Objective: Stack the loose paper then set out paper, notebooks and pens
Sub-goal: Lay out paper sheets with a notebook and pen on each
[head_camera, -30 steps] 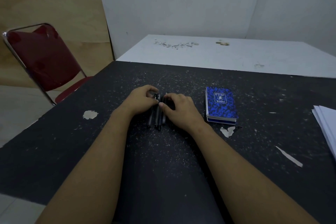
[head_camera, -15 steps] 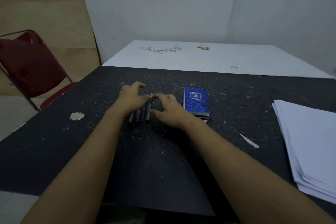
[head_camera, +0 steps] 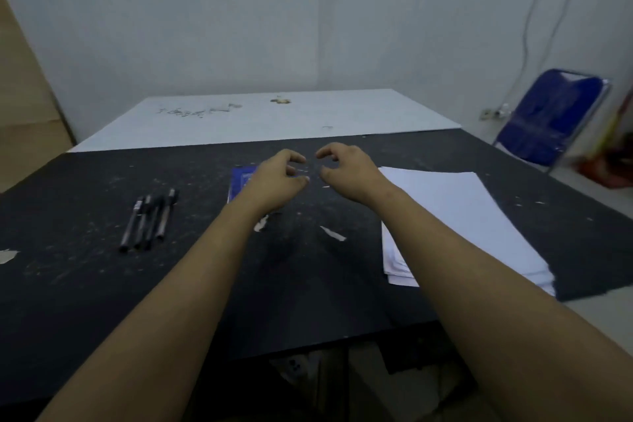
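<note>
**Both hands empty above the tabletop**

The left hand [head_camera: 279, 178] and right hand [head_camera: 346, 169] hover side by side, fingers loosely curled, each grip half open and holding nothing. The left hand hides most of the blue notebook [head_camera: 240, 181]; its cover label is too blurred to read. Four pens [head_camera: 150, 217] lie together well to the left on the dark tabletop [head_camera: 85, 284]. The paper stack [head_camera: 455, 216] lies to the right, partly covered by the right forearm.
</note>
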